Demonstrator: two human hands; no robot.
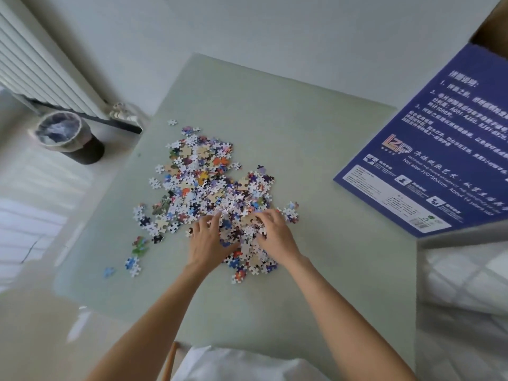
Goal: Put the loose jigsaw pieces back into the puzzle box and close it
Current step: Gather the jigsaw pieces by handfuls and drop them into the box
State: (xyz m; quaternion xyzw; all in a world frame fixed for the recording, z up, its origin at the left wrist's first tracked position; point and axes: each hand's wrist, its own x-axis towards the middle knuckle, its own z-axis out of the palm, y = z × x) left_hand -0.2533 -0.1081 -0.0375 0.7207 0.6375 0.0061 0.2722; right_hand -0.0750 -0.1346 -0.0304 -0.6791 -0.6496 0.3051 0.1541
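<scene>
A pale green glass-topped square table (275, 111) carries a loose heap of small multicoloured cardboard jigsaw pieces (203, 182), spread from the far left-centre down to the near middle, with a few strays off the left edge of the heap near the table's left side. Both bare hands are palm-down on the near end of the heap. The left hand (209, 240) has its fingers spread and curled over pieces; the right hand (275, 232) sits just beside it, fingers bent into the pile. Whether either hand is actually gripping pieces or just pressing on them cannot be told; the fingertips are buried in pieces. The blue printed cardboard puzzle box (428, 149) lies at the table's right side, well apart from the heap, printed face with white text up, a brown cardboard inside showing at the top right corner. On the floor to the left stands a dark round waste bin with a plastic liner (68, 138), beside a white ribbed radiator (41, 67).
</scene>
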